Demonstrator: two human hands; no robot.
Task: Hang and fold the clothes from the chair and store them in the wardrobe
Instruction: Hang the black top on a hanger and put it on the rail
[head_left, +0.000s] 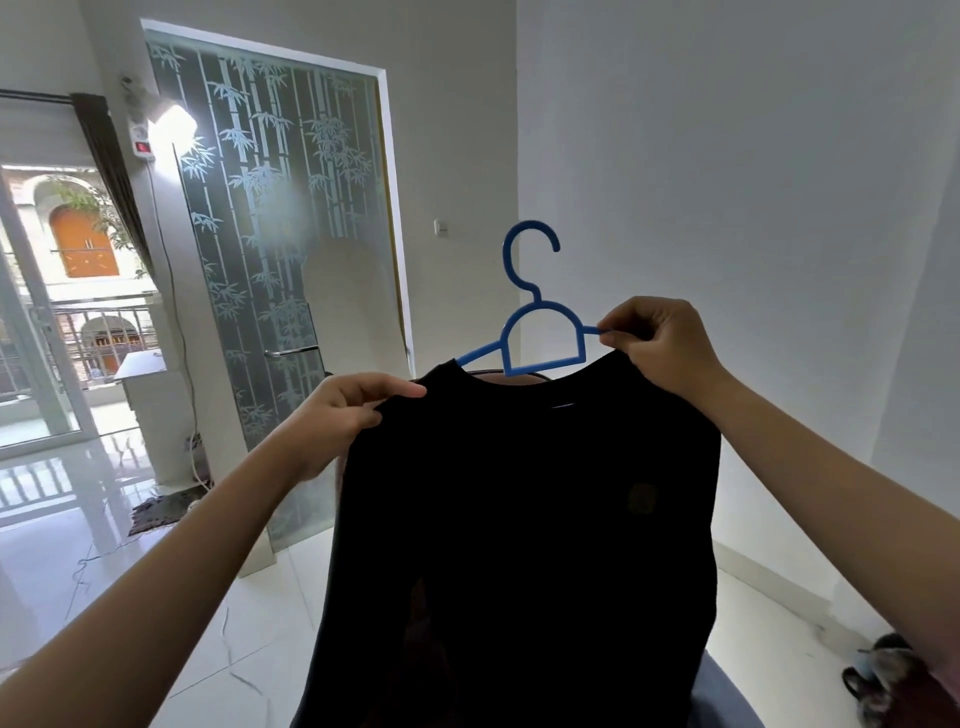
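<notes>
A black shirt (524, 519) hangs in front of me at chest height, held up in the air. A blue plastic hanger (540, 332) sticks out of its neck opening, hook up; the left arm of the hanger runs into the collar. My left hand (348, 410) pinches the shirt's left shoulder. My right hand (660, 348) grips the hanger's right arm together with the shirt's right shoulder. The curved top of a chair back (498, 374) shows just behind the collar; the rest of the chair is hidden by the shirt.
A frosted glass door with a bamboo pattern (280, 249) stands ahead on the left, a balcony door (47, 322) further left. White walls lie ahead and right. A cable (171, 270) trails to the tiled floor. Dark items (883, 675) lie at the lower right.
</notes>
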